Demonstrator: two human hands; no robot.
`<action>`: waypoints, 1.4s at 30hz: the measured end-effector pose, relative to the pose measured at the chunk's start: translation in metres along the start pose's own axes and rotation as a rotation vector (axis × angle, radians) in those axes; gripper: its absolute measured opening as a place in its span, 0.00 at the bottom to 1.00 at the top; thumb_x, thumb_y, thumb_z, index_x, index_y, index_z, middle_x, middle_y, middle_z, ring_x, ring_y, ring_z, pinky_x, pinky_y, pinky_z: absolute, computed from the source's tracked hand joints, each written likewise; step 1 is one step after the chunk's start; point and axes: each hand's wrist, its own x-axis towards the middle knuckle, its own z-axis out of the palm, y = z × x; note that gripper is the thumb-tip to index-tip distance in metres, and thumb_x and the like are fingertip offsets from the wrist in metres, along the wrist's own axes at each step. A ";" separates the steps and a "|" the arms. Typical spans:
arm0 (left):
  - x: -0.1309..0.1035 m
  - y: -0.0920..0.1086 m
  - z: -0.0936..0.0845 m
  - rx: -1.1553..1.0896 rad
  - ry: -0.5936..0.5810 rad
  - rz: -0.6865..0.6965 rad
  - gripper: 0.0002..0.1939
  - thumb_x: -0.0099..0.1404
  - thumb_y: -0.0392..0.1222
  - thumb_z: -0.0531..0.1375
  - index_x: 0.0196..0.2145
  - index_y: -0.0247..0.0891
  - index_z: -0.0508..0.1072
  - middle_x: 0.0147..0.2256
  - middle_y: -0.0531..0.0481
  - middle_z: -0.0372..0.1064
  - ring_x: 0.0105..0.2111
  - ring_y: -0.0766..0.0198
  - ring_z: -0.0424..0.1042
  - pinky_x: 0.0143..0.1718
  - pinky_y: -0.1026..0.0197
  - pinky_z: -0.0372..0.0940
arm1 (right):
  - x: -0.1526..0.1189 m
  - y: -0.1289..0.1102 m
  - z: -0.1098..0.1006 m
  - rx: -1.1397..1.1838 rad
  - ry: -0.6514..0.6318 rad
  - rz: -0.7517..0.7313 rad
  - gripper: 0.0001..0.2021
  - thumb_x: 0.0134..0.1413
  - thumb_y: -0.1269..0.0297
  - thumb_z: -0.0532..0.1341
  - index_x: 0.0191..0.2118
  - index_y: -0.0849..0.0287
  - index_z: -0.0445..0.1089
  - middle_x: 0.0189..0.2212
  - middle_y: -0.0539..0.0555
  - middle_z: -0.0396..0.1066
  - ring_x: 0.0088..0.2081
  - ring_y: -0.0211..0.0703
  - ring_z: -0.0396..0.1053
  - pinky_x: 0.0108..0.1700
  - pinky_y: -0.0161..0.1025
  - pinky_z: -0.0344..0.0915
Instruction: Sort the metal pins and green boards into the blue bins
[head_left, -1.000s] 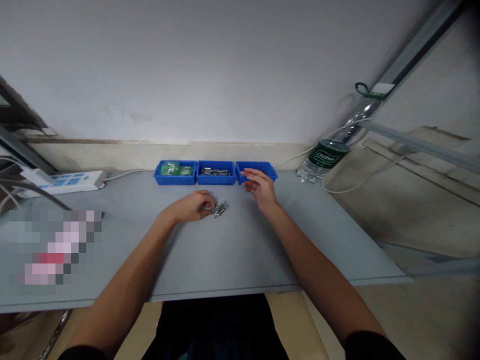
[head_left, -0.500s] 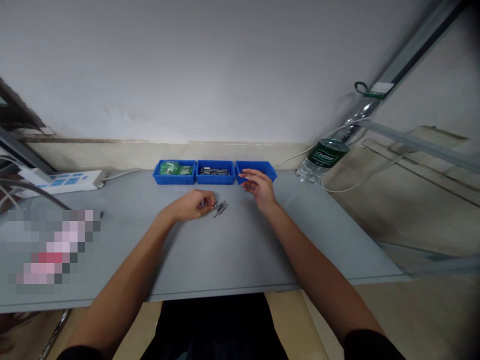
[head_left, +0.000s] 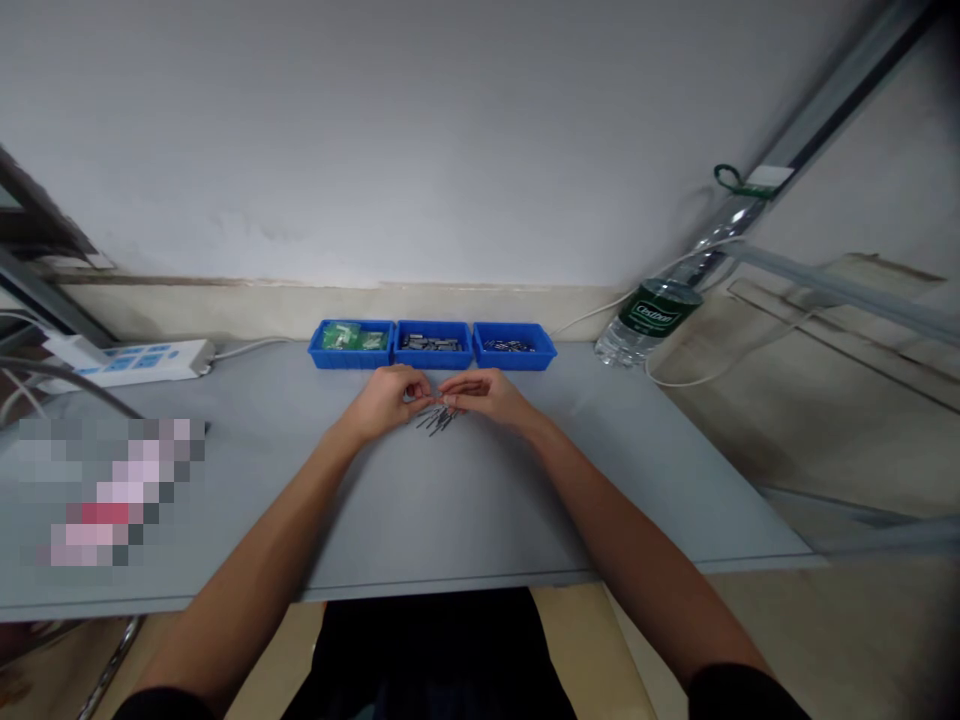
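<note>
My left hand (head_left: 391,400) and my right hand (head_left: 491,398) meet just above the table, their fingertips pinched close together. Whatever lies between the fingertips is too small to make out. Under them, a small pile of thin dark metal pins (head_left: 439,420) lies on the grey table (head_left: 450,510). Behind the hands three blue bins stand in a row. The left bin (head_left: 351,362) has green and pale small parts, the middle bin (head_left: 433,362) short grey metal pieces, and the right bin (head_left: 516,362) thin dark metal pieces.
A white power strip (head_left: 157,362) with cables lies at the left back. A pixelated pink item (head_left: 127,490) is on the table's left side. At the right back stands a large water bottle (head_left: 651,318), near a white cable and a metal frame (head_left: 847,285). A wall rises behind the table.
My right hand has moved from over the right bin down and left to my left hand, its fingers now pinched. My left hand has shifted slightly and stays closed.
</note>
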 end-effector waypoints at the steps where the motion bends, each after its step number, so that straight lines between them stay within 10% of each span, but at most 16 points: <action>1: 0.000 0.000 0.000 -0.005 -0.002 0.001 0.08 0.67 0.42 0.64 0.31 0.37 0.75 0.29 0.49 0.75 0.30 0.63 0.71 0.34 0.62 0.65 | 0.000 0.000 0.001 0.013 0.002 0.006 0.14 0.46 0.57 0.74 0.39 0.55 0.83 0.33 0.54 0.82 0.33 0.43 0.77 0.39 0.41 0.73; 10: -0.004 0.002 -0.010 0.064 -0.090 -0.029 0.09 0.61 0.42 0.66 0.39 0.39 0.73 0.39 0.46 0.74 0.41 0.54 0.73 0.44 0.54 0.68 | 0.003 0.000 0.001 0.007 0.099 0.010 0.13 0.43 0.55 0.74 0.35 0.55 0.83 0.29 0.53 0.80 0.28 0.40 0.73 0.34 0.40 0.70; 14: -0.011 -0.013 -0.012 0.275 -0.159 -0.186 0.21 0.54 0.39 0.65 0.47 0.37 0.73 0.46 0.38 0.70 0.46 0.44 0.71 0.49 0.45 0.68 | 0.008 0.004 -0.010 0.039 0.371 -0.026 0.14 0.46 0.54 0.71 0.39 0.53 0.82 0.36 0.55 0.81 0.30 0.41 0.73 0.34 0.40 0.69; 21: -0.015 -0.041 -0.005 0.292 -0.211 -0.190 0.12 0.58 0.31 0.57 0.40 0.38 0.74 0.39 0.41 0.71 0.37 0.53 0.73 0.42 0.53 0.69 | 0.012 0.017 -0.027 0.110 0.749 0.013 0.18 0.42 0.58 0.68 0.43 0.53 0.79 0.46 0.57 0.79 0.36 0.45 0.76 0.35 0.42 0.70; 42: 0.001 0.002 0.006 -0.232 0.161 0.046 0.06 0.65 0.41 0.66 0.38 0.38 0.73 0.33 0.51 0.74 0.33 0.65 0.73 0.38 0.63 0.70 | 0.006 0.006 0.000 0.051 0.081 -0.010 0.12 0.45 0.59 0.73 0.38 0.55 0.82 0.30 0.52 0.81 0.30 0.41 0.75 0.39 0.41 0.71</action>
